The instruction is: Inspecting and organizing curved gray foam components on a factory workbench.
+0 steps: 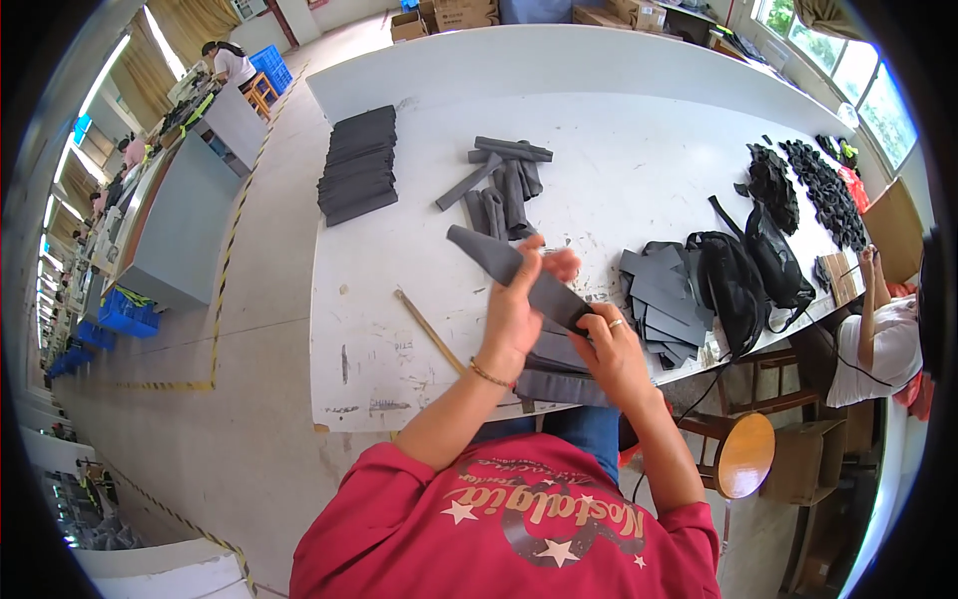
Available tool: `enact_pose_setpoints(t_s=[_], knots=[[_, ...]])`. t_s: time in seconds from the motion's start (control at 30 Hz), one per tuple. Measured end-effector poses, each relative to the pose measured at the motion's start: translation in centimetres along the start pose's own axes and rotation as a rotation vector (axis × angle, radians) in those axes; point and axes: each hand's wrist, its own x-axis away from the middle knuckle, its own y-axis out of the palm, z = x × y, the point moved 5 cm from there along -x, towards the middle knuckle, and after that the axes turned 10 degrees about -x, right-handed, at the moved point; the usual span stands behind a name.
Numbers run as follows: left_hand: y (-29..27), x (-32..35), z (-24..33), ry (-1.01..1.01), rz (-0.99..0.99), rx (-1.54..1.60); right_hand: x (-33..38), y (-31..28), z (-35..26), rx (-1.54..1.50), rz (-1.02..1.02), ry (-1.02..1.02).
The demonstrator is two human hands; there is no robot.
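Over the near edge of the white table [399,339], both hands work one long grey fabric strip [499,265], held tilted in the air, upper end to the left, lower end to the right. Left hand [514,309] wraps the strip's middle, fingers curled round it, thumb tip near the top edge. Right hand [614,349], ring on one finger, pinches the strip's lower end; fingers closed on it. Bracelet on the left wrist.

Under the hands, a small stack of flat grey pieces [559,374] lies at the table edge. A thin wooden stick [429,329] lies just left of the hands. Farther back: a loose pile of rolled grey strips [504,185] mid-table, a neat stack of dark flat pieces [357,165] at the far left edge. Right of the hands, fanned grey cut pieces [659,295] touch a black bag [733,280] with straps; whether it holds anything cannot be told. Heaps of small black parts [828,190] sit at far right.

Containers: blue crates [125,314] on the floor at left, contents not readable; cardboard boxes [449,15] beyond the table, contents hidden. A round wooden stool [746,454] stands at lower right. Another person [873,339] in white sits at the table's right end.
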Motion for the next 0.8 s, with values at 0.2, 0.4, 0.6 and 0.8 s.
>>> enact_pose_setpoints(t_s=[0.2,0.4,0.6,0.8], knots=[[1.2,0.7,-0.4,0.088,-0.062,0.045,-0.7,-0.8,-0.3,-0.023,0.12,-0.144],[0.9,1.7,-1.8,0.067,-0.036,0.109,-0.9,0.1,-0.5,-0.074,0.139,-0.196],[0.9,1.6,-2.1,0.08,-0.093,0.154,-1.6,0.3,-0.8,-0.075,0.123,-0.217],[0.9,1.4,-2.3,0.06,-0.097,0.172,-1.8,0.5,-0.3,-0.075,0.107,-0.198]])
